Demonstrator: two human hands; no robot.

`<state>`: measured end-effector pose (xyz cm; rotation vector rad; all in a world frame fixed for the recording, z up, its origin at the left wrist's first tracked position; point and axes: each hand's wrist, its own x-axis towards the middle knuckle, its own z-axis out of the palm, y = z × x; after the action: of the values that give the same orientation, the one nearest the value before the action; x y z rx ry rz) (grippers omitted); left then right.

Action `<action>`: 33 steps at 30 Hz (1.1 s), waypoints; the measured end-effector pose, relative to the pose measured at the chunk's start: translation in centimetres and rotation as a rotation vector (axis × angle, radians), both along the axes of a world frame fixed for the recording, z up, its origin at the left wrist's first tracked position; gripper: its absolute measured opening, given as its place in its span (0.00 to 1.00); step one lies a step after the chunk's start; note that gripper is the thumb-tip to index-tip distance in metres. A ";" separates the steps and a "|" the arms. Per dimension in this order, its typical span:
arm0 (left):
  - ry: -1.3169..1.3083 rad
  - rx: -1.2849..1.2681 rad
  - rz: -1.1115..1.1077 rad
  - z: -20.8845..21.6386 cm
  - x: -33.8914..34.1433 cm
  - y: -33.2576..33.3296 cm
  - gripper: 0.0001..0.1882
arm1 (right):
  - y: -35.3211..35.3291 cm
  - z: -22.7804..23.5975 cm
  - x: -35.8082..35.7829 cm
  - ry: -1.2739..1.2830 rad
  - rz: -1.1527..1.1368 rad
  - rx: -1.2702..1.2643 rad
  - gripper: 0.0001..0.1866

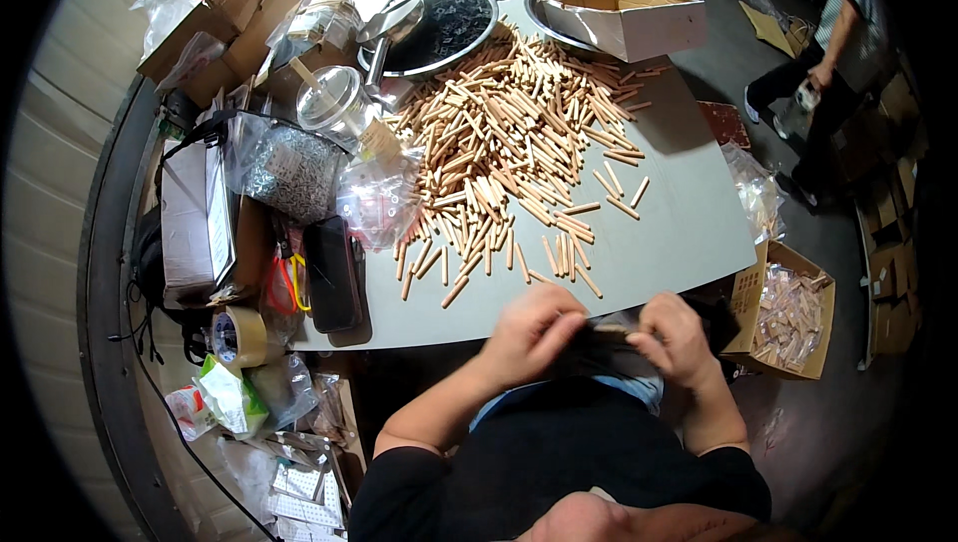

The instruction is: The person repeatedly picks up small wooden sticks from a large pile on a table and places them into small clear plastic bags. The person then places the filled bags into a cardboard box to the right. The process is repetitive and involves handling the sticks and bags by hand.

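In front of my body, just off the table's near edge, my left hand [537,334] is closed with its thumb pressed against the fingers. My right hand [677,340] is closed a short way to its right. Between them shows something small and pale [611,330], too blurred to name, with greyish, clear-looking material about it. Beyond my hands, a large heap of short wooden dowels [509,133] spreads over the grey-green table [684,243]. Several loose dowels [569,255] lie at its near side.
Left on the table are a phone [332,275], a bag of screws [289,171], scissors [289,282] and a tape roll [239,336]. Behind stand a metal bowl of dark pieces [444,28] and a white box [634,23]. A carton of bagged dowels [783,312] sits right; a person [828,63] walks there.
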<state>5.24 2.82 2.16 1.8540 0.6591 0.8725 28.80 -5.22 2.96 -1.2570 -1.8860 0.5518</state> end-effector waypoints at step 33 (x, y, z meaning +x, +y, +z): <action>0.147 0.126 0.962 -1.6 -13.9 7.4 0.07 | 5.2 -3.6 -1.5 -0.175 -0.199 0.085 0.10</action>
<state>-8.66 10.21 0.56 1.6821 1.6867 1.3968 27.31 0.00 -0.60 -1.4553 -1.8768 0.2607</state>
